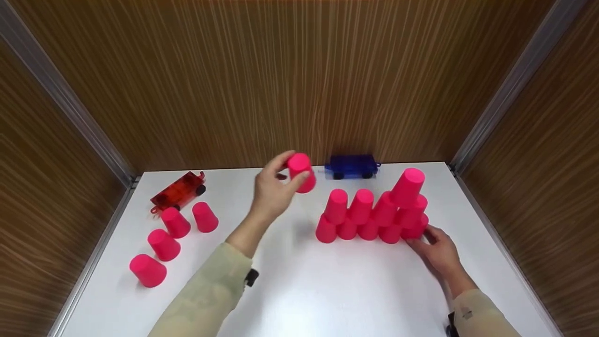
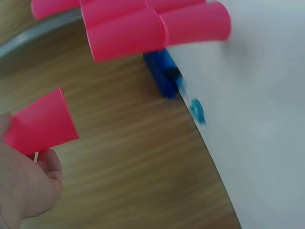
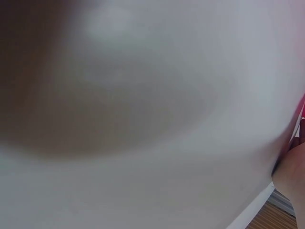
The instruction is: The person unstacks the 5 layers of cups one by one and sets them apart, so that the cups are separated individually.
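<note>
My left hand is raised over the table's far middle and pinches an upside-down pink cup between thumb and fingers. In the left wrist view this cup is clear of the table and left of the stack. Upside-down pink cups stand in a stack at right: a bottom row, a second row nested across it, and one top cup at the right end. My right hand rests low at that end, thumb in front of the bottom corner cup and fingers round its right side.
Several loose pink cups stand upside down at left. Behind them lies a red toy wagon with black wheels. A blue toy wagon sits by the back wall, behind the stack. Wood-grain walls enclose the white table at back and sides.
</note>
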`<state>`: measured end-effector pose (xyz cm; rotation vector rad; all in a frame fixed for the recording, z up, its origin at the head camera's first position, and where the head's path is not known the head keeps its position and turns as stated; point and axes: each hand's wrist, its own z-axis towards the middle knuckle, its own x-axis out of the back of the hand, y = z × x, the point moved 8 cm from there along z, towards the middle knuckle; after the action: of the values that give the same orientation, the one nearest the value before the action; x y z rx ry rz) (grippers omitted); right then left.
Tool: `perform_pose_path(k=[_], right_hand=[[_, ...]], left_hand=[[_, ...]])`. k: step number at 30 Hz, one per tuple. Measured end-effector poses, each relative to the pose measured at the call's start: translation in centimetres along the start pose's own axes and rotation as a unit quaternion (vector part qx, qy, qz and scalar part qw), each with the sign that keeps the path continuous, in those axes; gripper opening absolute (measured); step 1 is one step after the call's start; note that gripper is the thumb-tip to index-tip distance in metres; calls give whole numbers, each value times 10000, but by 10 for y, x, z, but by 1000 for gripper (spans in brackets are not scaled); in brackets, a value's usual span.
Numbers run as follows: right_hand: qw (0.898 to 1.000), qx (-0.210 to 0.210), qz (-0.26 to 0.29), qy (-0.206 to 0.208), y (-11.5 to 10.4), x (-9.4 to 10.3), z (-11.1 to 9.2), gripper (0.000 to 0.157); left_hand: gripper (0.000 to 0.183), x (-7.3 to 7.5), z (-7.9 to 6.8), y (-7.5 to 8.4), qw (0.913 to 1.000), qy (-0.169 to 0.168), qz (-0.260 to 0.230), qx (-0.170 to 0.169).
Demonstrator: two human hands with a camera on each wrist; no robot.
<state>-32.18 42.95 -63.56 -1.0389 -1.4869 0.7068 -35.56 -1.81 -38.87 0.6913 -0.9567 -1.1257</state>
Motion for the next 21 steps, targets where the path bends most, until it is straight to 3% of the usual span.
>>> perform_pose_path(k=[12, 17, 21], right_hand=[[9999, -69, 81, -27, 1, -2, -2, 94], [10000, 11, 86, -21, -1, -2, -1, 93], [9999, 49, 120, -11, -1, -3, 0, 92]], left_hand=[[69, 96, -45, -54, 9931, 724, 236, 892], [68, 132, -71, -86, 9842, 997, 398, 1407], [71, 156, -93, -112, 9707, 1174, 624, 2004]])
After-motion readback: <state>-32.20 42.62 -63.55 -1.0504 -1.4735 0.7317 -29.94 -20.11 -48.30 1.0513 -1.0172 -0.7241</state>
